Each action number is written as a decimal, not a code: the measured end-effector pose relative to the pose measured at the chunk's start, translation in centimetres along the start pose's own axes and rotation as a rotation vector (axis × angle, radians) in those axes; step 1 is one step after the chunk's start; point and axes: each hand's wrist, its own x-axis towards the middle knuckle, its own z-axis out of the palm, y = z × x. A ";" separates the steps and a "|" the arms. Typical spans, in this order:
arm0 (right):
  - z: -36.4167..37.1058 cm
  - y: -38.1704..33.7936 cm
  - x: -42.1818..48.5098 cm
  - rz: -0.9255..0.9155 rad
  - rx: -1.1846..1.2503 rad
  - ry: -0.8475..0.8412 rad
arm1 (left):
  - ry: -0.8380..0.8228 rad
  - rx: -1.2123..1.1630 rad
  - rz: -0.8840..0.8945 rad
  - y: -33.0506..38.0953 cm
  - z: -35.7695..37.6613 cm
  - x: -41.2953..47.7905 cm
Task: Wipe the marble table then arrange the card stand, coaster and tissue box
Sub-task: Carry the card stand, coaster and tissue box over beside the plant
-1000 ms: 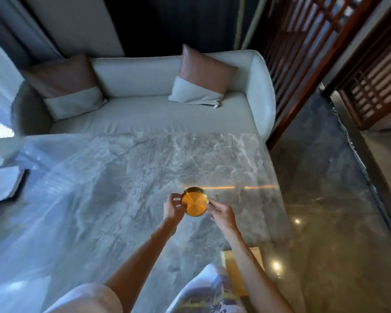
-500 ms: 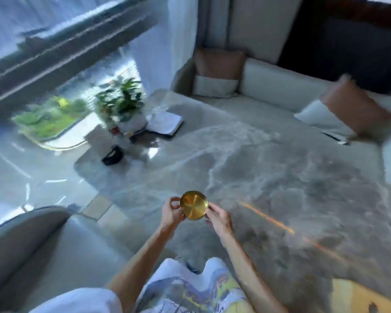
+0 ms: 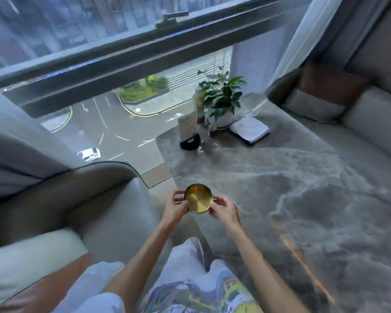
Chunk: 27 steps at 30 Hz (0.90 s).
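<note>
I hold a round gold coaster (image 3: 198, 201) between both hands, tilted toward me, over the near left corner of the grey marble table (image 3: 303, 199). My left hand (image 3: 174, 208) pinches its left rim and my right hand (image 3: 224, 209) its right rim. At the table's far end by the window stands a card stand (image 3: 189, 132) with a black base and a pale card. To the right of it a white tissue box (image 3: 250, 131) lies flat.
A potted green plant (image 3: 221, 102) in a white pot stands between the card stand and the tissue box. A grey sofa (image 3: 359, 105) with cushions runs along the table's right side, and an armchair (image 3: 77, 199) sits at my left. A large window (image 3: 99, 53) is ahead.
The view has swung left from the sofa toward the window end of the table. The coaster stays gripped between both hands in front of me.
</note>
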 end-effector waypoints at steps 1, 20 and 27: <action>0.1 -0.2 0.0 0.005 -0.011 0.013 | 0.006 0.011 -0.017 -0.3 0.0 0.5; 5.5 -6.0 12.5 0.087 0.213 0.472 | -0.481 0.465 -0.037 6.7 2.3 23.0; 6.8 -7.7 17.6 0.153 0.208 0.500 | -0.617 0.566 -0.019 10.8 4.7 28.5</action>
